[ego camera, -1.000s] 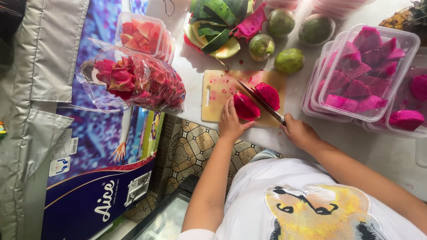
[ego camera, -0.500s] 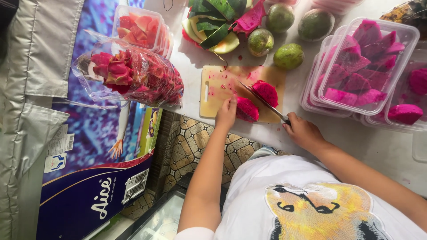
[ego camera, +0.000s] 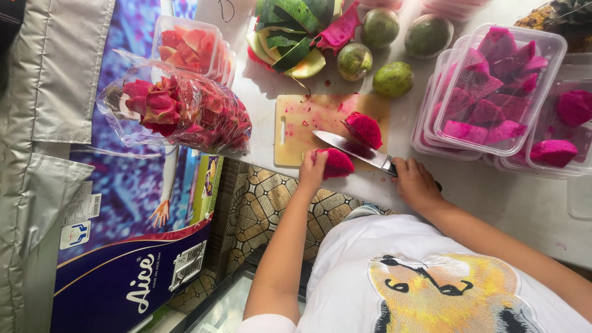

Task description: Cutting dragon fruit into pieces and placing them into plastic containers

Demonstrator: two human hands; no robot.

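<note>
A pale wooden cutting board, stained pink, lies on the white table. My left hand grips a piece of magenta dragon fruit at the board's near edge. In my right hand is a knife, its blade lying flat across the board between that piece and a second dragon fruit piece farther back. The knife handle is hidden inside my fist.
A clear bag of pink peel sits left of the board. Stacked clear tubs of cut dragon fruit stand on the right. Green round fruits, a rind pile and a tub of red fruit chunks lie behind.
The two dragon fruit pieces have come apart. My left hand has drawn the near piece toward the board's near edge, and the knife now lies between them.
</note>
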